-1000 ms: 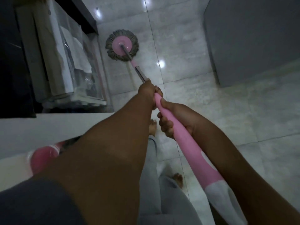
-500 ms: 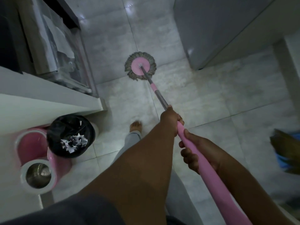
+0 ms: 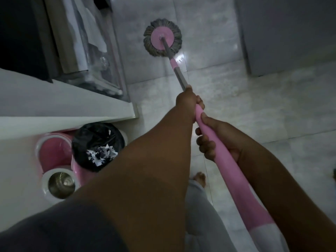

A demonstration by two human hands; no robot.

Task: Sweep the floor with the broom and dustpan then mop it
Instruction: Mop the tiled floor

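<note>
A spin mop with a round pink disc and grey fringe, the mop head (image 3: 162,40), lies flat on the pale tiled floor (image 3: 254,110) ahead of me. Its grey and pink handle (image 3: 229,166) slants back toward my lower right. My left hand (image 3: 188,100) grips the handle high up, where the pink sleeve begins. Just below it my right hand (image 3: 216,137) wraps the pink part, fingers curled round it. No broom or dustpan shows in the view.
A pink and white mop bucket (image 3: 54,160) with a steel spinner basket stands at the left under a white counter (image 3: 63,110). A black-lined bin (image 3: 97,142) with paper scraps sits beside it. A glass-fronted cabinet (image 3: 94,51) is far left, a grey wall (image 3: 291,33) at right.
The mop head has slid from the far left by the cabinet toward the middle of the floor, then farther away. Both hands kept their grip on the handle. The view shifted.
</note>
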